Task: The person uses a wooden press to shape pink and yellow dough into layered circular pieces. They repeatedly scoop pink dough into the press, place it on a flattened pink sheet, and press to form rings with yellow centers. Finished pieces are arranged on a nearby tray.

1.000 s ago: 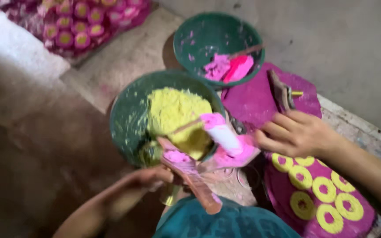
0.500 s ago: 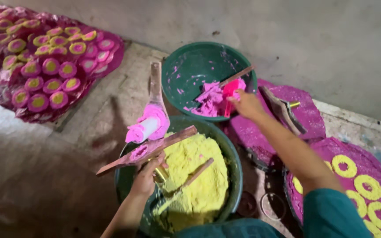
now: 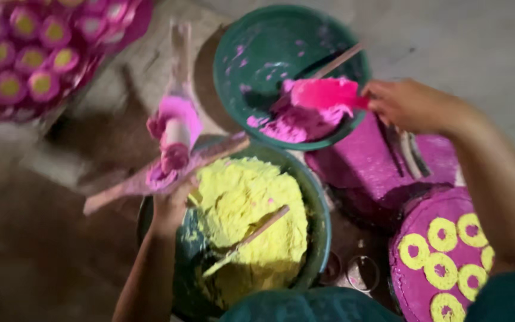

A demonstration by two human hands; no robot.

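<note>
Lower centre: yellow paste bowl [image 3: 305, 197] with a stick [image 3: 248, 238] lying in it. Left hand [image 3: 171, 206], fingers closed on a pink-smeared wooden mould [image 3: 168, 164], holds it tilted over the rim; paste could drip into the yellow. Upper centre: right hand [image 3: 409, 104], fingers closed on a pink scraper [image 3: 326, 95], digs pink paste in the green bowl [image 3: 251, 53]; an overloaded scoop may spill.

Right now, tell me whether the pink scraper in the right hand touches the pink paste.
Touching. The head view shows the pink scraper in the right hand pressed into the pink paste, with no gap.
</note>
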